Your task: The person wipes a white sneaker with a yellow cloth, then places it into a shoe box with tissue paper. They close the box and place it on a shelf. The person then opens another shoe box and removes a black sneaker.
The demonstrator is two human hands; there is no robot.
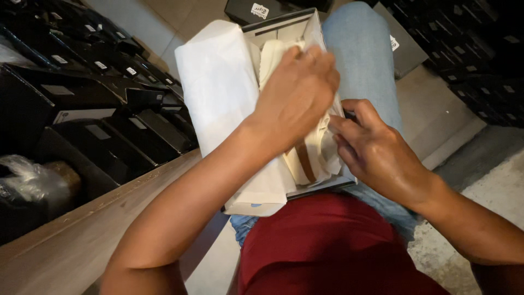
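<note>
Lengthwise, cream shoe (305,158) lies in box (322,188), under left hand (297,93).

The open shoe box (327,188) sits on the person's lap (365,60), on blue jeans. White paper (221,87) hangs over the box's left side. Many black boxes (109,136) stand stacked on the floor (436,114) at both sides.

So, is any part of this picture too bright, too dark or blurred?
Head view: the white tissue paper is nearly overexposed; the stacked black boxes on both sides sink into shadow; the left hand looks slightly soft; the right hand is sharper.
</note>
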